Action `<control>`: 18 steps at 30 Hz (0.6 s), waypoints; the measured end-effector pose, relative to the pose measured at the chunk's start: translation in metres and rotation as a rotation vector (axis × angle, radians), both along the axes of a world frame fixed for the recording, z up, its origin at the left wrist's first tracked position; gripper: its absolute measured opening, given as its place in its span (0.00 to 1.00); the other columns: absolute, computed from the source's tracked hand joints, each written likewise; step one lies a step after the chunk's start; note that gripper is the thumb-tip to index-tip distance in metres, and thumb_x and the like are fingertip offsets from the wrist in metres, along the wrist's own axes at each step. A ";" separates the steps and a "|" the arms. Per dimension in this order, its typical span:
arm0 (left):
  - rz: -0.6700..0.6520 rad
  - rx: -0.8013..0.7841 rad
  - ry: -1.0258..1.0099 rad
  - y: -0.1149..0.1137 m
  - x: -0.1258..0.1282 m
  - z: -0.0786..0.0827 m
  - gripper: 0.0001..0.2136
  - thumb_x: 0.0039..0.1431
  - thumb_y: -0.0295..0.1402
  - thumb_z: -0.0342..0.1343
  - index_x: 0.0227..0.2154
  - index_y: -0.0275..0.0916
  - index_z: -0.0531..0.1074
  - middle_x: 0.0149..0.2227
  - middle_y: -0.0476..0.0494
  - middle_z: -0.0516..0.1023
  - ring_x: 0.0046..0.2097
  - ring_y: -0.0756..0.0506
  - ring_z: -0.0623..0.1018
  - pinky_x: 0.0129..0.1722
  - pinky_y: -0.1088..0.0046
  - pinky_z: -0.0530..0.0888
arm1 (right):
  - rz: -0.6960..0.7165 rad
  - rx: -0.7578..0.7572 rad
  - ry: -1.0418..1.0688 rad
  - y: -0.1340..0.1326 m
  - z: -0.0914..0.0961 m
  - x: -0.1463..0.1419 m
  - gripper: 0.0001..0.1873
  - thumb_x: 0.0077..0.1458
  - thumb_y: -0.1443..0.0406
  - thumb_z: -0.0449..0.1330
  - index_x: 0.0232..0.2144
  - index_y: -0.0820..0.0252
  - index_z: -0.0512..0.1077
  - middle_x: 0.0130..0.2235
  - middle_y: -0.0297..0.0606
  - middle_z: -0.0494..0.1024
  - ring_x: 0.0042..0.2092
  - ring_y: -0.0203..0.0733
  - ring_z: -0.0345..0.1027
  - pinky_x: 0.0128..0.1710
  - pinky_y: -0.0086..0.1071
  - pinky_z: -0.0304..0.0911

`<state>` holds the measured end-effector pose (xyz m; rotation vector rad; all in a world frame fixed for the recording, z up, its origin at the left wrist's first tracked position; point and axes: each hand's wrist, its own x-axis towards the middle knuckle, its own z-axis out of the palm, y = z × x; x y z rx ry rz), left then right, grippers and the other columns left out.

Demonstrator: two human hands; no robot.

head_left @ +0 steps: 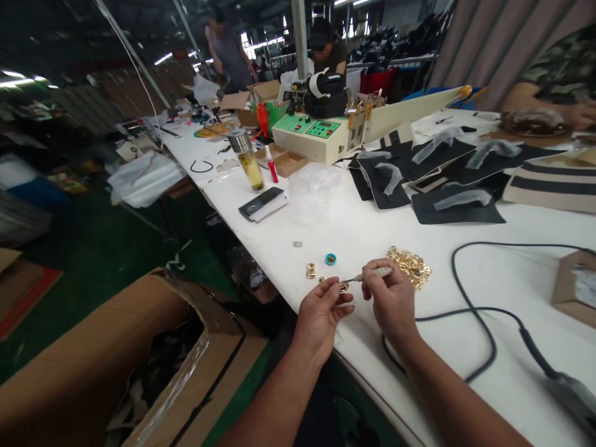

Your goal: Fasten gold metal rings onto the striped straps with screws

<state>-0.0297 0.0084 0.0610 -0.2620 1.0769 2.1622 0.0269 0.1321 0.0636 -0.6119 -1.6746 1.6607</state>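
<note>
My left hand (321, 313) pinches a small shiny gold metal piece (343, 286) between thumb and fingertips, over the table's front edge. In my right hand (391, 301) is a slim, pale pen-shaped tool (382, 271), gripped like a pencil. Its thin tip points left and meets or nearly meets the gold piece; I cannot tell which. Just beyond my right hand lies a pile of gold metal pieces (414, 268). A small round blue-rimmed dish (330, 259) and a little group of gold pieces (310, 270) lie beyond my left hand.
A black cable (465, 310) loops over the white table (354, 233) at right. Black panels (456, 208) with wrapped handles, a green-fronted machine (321, 129), a glass bottle (251, 164) and a phone (263, 203) stand or lie farther back. An open cardboard box (223, 372) stands at lower left.
</note>
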 end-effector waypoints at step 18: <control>-0.022 0.023 0.002 0.003 -0.002 0.000 0.24 0.37 0.36 0.82 0.37 0.34 0.80 0.36 0.45 0.84 0.31 0.50 0.81 0.29 0.75 0.80 | -0.065 0.216 -0.065 0.003 0.000 0.000 0.05 0.59 0.62 0.63 0.32 0.56 0.72 0.24 0.28 0.73 0.26 0.37 0.66 0.29 0.32 0.61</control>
